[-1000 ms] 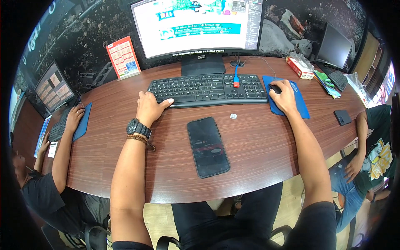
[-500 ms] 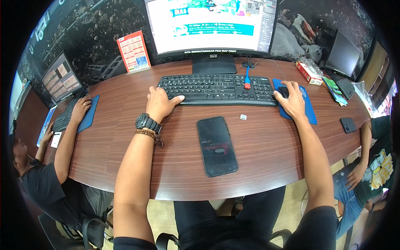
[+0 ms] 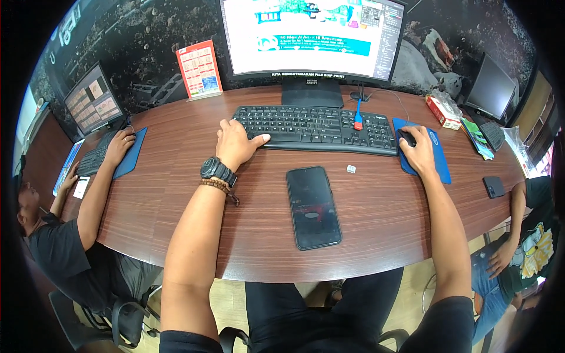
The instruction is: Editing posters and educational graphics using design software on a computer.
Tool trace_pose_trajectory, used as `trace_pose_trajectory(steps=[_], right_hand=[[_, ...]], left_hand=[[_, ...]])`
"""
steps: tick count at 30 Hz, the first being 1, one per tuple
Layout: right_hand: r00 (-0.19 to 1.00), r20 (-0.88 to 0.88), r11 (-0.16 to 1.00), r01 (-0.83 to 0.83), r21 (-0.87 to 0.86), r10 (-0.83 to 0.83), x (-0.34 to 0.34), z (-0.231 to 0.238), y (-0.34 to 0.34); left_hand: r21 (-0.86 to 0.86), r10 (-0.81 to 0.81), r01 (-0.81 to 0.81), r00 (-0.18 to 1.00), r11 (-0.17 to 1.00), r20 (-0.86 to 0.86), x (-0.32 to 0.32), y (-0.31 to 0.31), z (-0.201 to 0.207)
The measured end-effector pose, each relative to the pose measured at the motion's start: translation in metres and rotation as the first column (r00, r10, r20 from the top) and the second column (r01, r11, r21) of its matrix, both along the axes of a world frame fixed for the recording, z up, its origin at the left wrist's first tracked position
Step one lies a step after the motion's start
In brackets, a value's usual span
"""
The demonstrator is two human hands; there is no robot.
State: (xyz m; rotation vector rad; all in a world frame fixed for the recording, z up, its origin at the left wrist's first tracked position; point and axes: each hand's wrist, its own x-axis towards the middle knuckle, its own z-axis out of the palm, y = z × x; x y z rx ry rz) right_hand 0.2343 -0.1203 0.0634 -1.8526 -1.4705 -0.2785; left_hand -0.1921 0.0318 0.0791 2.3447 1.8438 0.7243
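Note:
A black keyboard (image 3: pixel 318 130) lies in front of the monitor. At its left end rests my left hand (image 3: pixel 236 144), fingers on the keys and thumb stretched along the near edge, gripping nothing. A black watch and a beaded bracelet are on that wrist. On a blue mouse pad (image 3: pixel 440 157), my right hand (image 3: pixel 421 150) curves over a black mouse (image 3: pixel 407 139), which is partly hidden under it. Between my forearms lies a black smartphone (image 3: pixel 313 207), screen up and dark. A small pale square item (image 3: pixel 351 169) sits just beyond it.
The large monitor (image 3: pixel 312 53) displays a teal-and-white design. A blue cable with a red plug (image 3: pixel 358 125) lies across the keyboard. A desk calendar (image 3: pixel 199 69) stands at far left, a red-white box (image 3: pixel 442 112) at far right. One person works at left; another sits at right near a dark phone (image 3: pixel 494 187).
The whole view has shifted, so the desk and its things appear slightly farther right. My left hand remains at the keyboard and my right on the mouse.

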Motion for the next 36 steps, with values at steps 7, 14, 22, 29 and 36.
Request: trace_pose_trajectory(steps=[7, 14, 22, 29, 36], right_hand=[[1.000, 0.004, 1.000, -0.017, 0.019, 0.016, 0.0008, -0.0022, 0.0012], [1.000, 0.016, 0.999, -0.026, 0.033, 0.025, 0.0025, -0.0023, 0.0017], [0.999, 0.015, 0.999, -0.031, 0.031, 0.030, 0.0024, -0.0029, 0.0022], [0.999, 0.014, 0.998, -0.041, 0.038, 0.041, 0.0033, -0.0030, 0.0014], [0.999, 0.014, 0.999, -0.033, 0.033, 0.033, 0.0037, -0.0027, 0.0016]], left_hand=[[0.031, -0.016, 0.015, 1.000, 0.999, 0.018, -0.0012, 0.0036, -0.0061], [0.008, -0.007, 0.007, 1.000, 1.000, 0.023, -0.0003, 0.0024, -0.0035], [0.020, -0.019, 0.019, 1.000, 1.000, 0.019, -0.0026, 0.0027, -0.0048], [0.009, -0.019, 0.019, 1.000, 1.000, 0.014, -0.0013, 0.0016, -0.0035], [-0.009, -0.011, 0.011, 1.000, 1.000, 0.019, -0.0001, 0.0005, -0.0013]])
